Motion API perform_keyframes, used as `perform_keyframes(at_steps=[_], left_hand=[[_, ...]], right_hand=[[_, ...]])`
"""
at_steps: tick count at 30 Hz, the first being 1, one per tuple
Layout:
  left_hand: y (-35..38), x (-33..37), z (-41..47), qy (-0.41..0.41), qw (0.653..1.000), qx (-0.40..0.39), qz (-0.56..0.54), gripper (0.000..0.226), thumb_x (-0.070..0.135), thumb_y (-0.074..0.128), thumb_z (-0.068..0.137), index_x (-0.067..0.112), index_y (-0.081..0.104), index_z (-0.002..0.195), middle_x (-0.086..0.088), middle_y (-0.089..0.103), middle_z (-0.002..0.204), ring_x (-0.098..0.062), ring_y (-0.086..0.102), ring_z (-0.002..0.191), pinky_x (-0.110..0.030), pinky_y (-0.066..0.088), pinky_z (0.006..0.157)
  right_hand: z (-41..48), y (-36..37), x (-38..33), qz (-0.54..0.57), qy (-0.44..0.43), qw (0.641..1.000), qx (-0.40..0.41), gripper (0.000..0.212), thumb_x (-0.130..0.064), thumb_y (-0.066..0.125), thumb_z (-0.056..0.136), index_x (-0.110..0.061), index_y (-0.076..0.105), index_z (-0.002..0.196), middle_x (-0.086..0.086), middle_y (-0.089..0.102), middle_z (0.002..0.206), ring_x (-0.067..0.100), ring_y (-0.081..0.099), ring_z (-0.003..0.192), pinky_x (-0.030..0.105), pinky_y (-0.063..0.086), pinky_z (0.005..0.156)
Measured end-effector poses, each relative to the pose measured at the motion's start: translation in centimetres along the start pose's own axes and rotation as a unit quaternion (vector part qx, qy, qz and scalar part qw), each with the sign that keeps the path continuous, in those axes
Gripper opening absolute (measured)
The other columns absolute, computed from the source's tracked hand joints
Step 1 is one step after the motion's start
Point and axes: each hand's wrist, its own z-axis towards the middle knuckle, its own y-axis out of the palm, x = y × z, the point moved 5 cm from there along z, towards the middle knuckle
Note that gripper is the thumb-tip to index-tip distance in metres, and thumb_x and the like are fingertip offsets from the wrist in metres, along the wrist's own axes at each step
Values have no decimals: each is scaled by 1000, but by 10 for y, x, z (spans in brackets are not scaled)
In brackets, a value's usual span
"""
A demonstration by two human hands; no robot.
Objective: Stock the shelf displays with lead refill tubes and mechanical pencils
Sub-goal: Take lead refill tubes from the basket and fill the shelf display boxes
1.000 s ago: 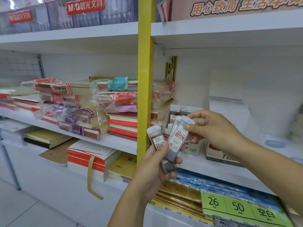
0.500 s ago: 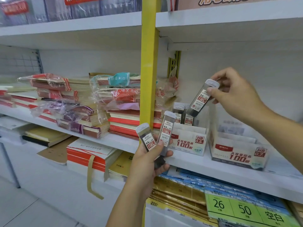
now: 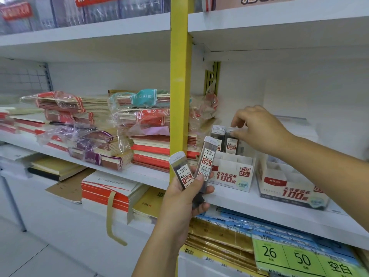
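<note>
1. The left hand (image 3: 183,198) is nearest the camera, raised in front of the shelf edge with its fingers and thumb curled round the lower ends of two lead refill tubes.
2. The shorter-showing tube (image 3: 180,169) stands with its long axis near upright, white cap up, its top leaning a little to the left. Its label faces the camera.
3. The taller-showing tube (image 3: 206,162) is just beside it, also cap up, its top leaning to the right, so the pair spread in a narrow V. Its dark bottom end sticks out below the fingers.
4. Behind them the white shelf (image 3: 239,202) carries an HB 0.5 display box (image 3: 233,174) with card dividers. A second display box (image 3: 289,186) sits just to its right.
5. At the back left of the HB 0.5 box a boxed tube (image 3: 231,145) stands upright, cap up. A neighbouring tube (image 3: 217,136) stands just to its left.
6. The right hand (image 3: 257,130) reaches in from the right over the box, its fingertips (image 3: 234,134) pinching the white cap of the boxed tube.
7. A yellow post (image 3: 179,76) runs vertically just left of the box. Beyond it lie plastic-wrapped notebook stacks (image 3: 139,126).
</note>
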Motion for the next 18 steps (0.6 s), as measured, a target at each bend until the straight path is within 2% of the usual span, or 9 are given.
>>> perform_keyframes(at_steps=[3, 7, 8, 10, 12, 13, 15, 18], left_hand=[[1, 1, -2, -1, 1000, -6, 3, 44, 40, 72, 77, 28, 65, 118, 0, 76, 111, -16, 75, 92, -23, 55, 58], [4, 4, -5, -1, 1000, -26, 10, 43, 41, 73, 77, 31, 67, 118, 0, 76, 113, -16, 74, 92, -23, 55, 59], [5, 5, -6, -1, 999, -34, 9, 41, 41, 73, 77, 32, 68, 116, 0, 75, 113, -16, 74, 92, -23, 55, 58], [7, 7, -7, 0, 999, -49, 7, 36, 42, 75, 76, 34, 70, 111, -1, 75, 113, -16, 74, 91, -23, 55, 58], [10, 8, -9, 2, 998, -60, 11, 32, 43, 75, 76, 36, 71, 107, -2, 75, 113, -16, 74, 91, -23, 55, 58], [12, 8, -9, 2, 998, -64, 14, 29, 42, 74, 77, 37, 71, 105, -3, 75, 113, -17, 74, 91, -23, 54, 57], [14, 7, -10, 1, 997, -71, 17, 22, 40, 73, 80, 40, 71, 102, -4, 75, 114, -17, 74, 90, -24, 53, 56], [15, 6, -11, 0, 998, -69, 14, 21, 40, 73, 79, 39, 70, 100, -4, 75, 109, -18, 73, 89, -24, 53, 56]], right_hand=[[-1, 5, -1, -90, -1, 996, -13, 21, -34, 62, 91, -26, 68, 110, 0, 57, 103, 19, 45, 105, 30, 35, 75], [-7, -1, -9, -147, -5, 989, -26, 31, -36, 53, 96, -27, 63, 125, 2, 57, 112, 21, 43, 110, 34, 37, 84], [-10, -4, -13, -117, -8, 993, -12, 31, -33, 51, 97, -26, 61, 126, 1, 59, 112, 19, 44, 109, 33, 39, 85], [-22, -12, -21, 35, 14, 999, 3, 28, -29, 50, 98, -28, 63, 123, -10, 62, 106, 6, 51, 97, 24, 40, 78], [-35, -10, -31, 216, 52, 974, -53, 25, -33, 49, 98, -39, 61, 119, -25, 63, 95, -9, 57, 83, 13, 40, 67], [-41, -8, -37, 271, 63, 956, -92, 23, -36, 49, 98, -43, 59, 117, -24, 66, 90, -10, 60, 78, 12, 42, 62], [-51, -3, -46, 343, 75, 925, -144, 20, -34, 52, 97, -42, 57, 115, -17, 72, 85, -4, 66, 73, 14, 49, 56], [-57, 0, -45, 397, 102, 901, -141, 22, -22, 60, 94, -30, 57, 114, -9, 75, 84, 7, 70, 70, 15, 50, 55]])
